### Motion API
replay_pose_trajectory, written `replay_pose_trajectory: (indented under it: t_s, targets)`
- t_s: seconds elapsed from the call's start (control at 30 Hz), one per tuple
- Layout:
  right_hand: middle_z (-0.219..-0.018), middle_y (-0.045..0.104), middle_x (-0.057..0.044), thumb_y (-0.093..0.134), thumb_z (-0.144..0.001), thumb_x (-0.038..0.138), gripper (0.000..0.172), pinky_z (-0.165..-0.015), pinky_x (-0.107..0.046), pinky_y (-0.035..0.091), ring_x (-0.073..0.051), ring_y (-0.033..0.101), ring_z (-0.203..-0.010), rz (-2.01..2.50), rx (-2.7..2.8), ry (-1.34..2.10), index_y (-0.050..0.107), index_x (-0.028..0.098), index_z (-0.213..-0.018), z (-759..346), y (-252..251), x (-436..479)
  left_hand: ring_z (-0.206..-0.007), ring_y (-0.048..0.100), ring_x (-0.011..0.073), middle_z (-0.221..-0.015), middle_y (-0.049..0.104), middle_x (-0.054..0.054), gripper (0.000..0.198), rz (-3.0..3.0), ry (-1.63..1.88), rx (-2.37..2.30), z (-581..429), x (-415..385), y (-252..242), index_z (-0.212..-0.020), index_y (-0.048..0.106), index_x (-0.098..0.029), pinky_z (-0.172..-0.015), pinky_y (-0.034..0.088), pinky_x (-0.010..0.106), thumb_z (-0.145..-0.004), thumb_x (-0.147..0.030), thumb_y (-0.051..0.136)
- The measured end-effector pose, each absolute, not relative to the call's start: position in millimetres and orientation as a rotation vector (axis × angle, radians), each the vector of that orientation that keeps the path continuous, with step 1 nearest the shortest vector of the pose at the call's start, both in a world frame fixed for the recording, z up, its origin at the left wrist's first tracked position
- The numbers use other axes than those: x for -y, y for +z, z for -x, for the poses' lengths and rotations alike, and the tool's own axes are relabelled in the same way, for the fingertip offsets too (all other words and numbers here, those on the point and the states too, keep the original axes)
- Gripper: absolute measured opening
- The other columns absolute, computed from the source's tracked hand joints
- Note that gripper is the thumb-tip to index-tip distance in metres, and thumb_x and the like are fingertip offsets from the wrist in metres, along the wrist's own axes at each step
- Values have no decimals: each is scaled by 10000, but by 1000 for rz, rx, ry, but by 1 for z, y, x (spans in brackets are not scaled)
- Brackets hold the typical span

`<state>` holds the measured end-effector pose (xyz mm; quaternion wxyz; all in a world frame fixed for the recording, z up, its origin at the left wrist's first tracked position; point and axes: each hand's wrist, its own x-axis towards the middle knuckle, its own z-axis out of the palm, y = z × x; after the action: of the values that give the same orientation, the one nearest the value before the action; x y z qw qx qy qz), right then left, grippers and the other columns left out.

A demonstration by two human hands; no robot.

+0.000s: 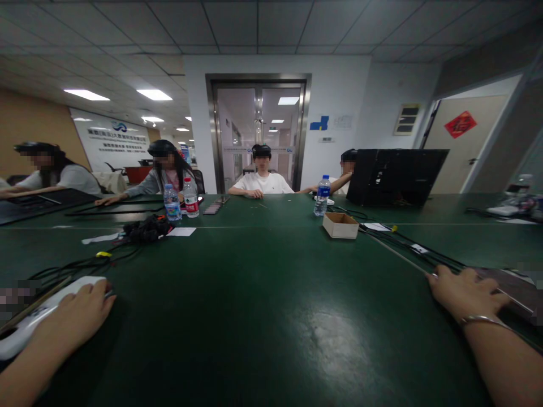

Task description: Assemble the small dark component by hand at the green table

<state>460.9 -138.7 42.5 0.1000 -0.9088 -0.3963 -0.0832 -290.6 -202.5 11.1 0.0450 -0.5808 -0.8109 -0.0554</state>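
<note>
My left hand [80, 308] lies palm down over a long white plastic object [31, 328] at the left edge, fingers bent over its near end. The palm hides part of the object, and its kind is unclear. On the far right, my right hand [464, 291], with a metal bangle [483, 320] at the wrist, is palm down with its fingers apart. It touches or lies right beside a dark flat object [515, 299] with a thin bright edge, partly blurred. Black cables [436, 259] run up to this hand.
On the green table [237, 294] stand an open box [340, 226], a blue-capped bottle [322, 198], two more bottles [190, 199] and a black monitor [396, 178]. Bundled black cables [146, 229] lie at left. Several people sit opposite, one person [263, 182] in the middle.
</note>
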Motion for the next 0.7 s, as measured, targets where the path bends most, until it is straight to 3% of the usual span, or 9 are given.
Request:
replay_pose_trajectory:
  t_s: [0.1,0.23,0.33,0.4,0.5,0.6,0.7]
  targets:
    - [-1242,408,-280,177,-926,432,559,-762,-506,228,-489,352,-1160,2692,1185,-310,568,151,-1209,-456,43,137,-920,590,323,-994,653,153,309,1783,-44,2375,281,204,17,-908,440,-213,-838,384,415,-807,-399,215]
    - [-1241,423,-252,251,-925,457,526,-807,-544,207,-461,354,-1157,2545,1273,-596,473,196,-1323,-434,49,134,-880,609,297,-897,670,74,239,1889,-183,2341,258,200,20,-881,475,-237,-820,411,412,-788,-377,306]
    - [-1257,425,-227,338,-915,448,505,-868,-546,223,-417,329,-1183,2257,1444,-859,455,197,-1338,-401,57,125,-953,606,287,-1046,640,105,336,2042,-378,2241,226,184,25,-1041,509,-206,-865,420,417,-805,-380,343]
    - [-1264,430,-211,416,-890,444,506,-892,-535,260,-399,337,-1180,2081,1596,-850,460,196,-1328,-371,61,113,-1018,586,279,-1149,596,120,398,2163,-539,2183,196,167,32,-1138,500,-191,-900,418,415,-827,-396,360]
    - [-1234,470,-170,519,-834,443,461,-882,-528,327,-373,404,-1127,1891,1853,-515,525,258,-1256,-312,60,94,-950,596,254,-1090,606,93,368,2311,-822,2202,138,131,41,-1122,541,-215,-819,462,384,-842,-415,409]
    - [-1110,538,-109,604,-776,428,411,-825,-429,413,-281,509,-992,1619,2056,99,577,305,-1167,-244,47,81,-794,608,194,-1009,605,80,323,2422,-1288,2198,69,94,41,-1118,548,-213,-731,486,323,-846,-366,463]
    - [-873,587,-48,594,-779,384,296,-689,-305,444,-174,550,-758,1347,1978,648,597,219,-1024,-185,25,75,-710,587,147,-1055,549,98,314,2262,-1802,2292,1,63,33,-1168,505,-199,-700,492,300,-879,-288,422]
